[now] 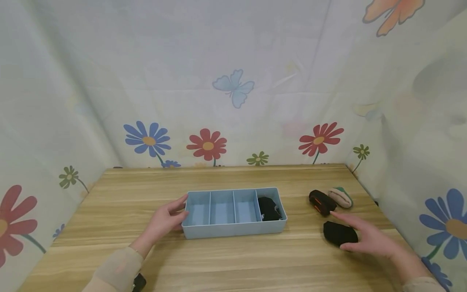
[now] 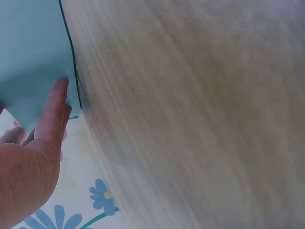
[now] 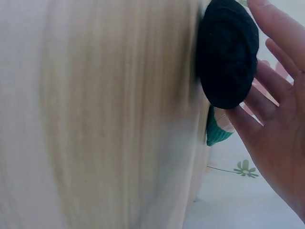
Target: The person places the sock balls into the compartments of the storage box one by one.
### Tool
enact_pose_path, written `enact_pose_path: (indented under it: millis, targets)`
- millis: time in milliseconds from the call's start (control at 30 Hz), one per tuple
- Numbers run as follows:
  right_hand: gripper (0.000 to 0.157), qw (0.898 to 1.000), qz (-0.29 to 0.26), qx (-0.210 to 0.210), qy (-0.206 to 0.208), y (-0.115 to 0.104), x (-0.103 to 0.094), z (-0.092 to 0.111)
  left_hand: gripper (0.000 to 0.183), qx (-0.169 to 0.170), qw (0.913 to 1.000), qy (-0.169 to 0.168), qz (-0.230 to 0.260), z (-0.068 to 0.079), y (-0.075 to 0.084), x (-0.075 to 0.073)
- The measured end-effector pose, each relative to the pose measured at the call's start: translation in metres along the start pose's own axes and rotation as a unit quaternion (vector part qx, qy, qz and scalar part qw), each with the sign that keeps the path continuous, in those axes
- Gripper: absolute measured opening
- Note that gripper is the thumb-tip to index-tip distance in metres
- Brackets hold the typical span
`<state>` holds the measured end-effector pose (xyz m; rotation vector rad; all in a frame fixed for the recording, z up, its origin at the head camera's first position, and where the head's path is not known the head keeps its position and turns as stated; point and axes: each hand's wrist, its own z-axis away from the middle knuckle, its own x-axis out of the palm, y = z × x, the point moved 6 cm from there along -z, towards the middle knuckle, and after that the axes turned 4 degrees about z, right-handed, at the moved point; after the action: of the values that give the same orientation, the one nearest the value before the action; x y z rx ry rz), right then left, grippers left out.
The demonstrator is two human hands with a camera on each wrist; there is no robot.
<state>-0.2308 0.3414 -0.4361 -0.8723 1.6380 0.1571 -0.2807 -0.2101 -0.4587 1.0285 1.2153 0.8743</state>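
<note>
A light blue divided box (image 1: pixel 233 230) sits on the table with several compartments in a row. Its rightmost compartment holds a dark rolled sock (image 1: pixel 268 209) with small light marks. My left hand (image 1: pixel 164 219) touches the box's left end, its fingers fairly straight against the end wall (image 2: pixel 28 57). On the right, my right hand (image 1: pixel 372 237) spreads around a black rolled sock (image 3: pixel 228 55), with thumb and fingers at its sides and the fingers extended. Just beyond lie a black rolled sock with orange marks (image 1: pixel 322 202) and a beige and green rolled sock (image 1: pixel 341 197).
The wooden table (image 1: pixel 233 263) ends at a hanging flowered cloth (image 1: pixel 233 48) at the back and sides. Near the left sleeve, a small black object (image 1: pixel 139 282) shows at the bottom edge, partly hidden by the forearm.
</note>
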Motion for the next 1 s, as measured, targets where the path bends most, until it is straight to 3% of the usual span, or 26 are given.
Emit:
enact_pose_path:
  millis: [700,1000]
  targets:
    - [0.074,0.998,0.013,-0.057,0.017,0.007,0.011,0.003,0.061,-0.002,1.0,0.001,0.005,-0.001,0.0,0.001]
    - [0.068,0.998,0.049,-0.025,0.009,0.006,0.012,-0.001,0.061,-0.002,1.0,0.002,0.001,-0.001,-0.001,0.0]
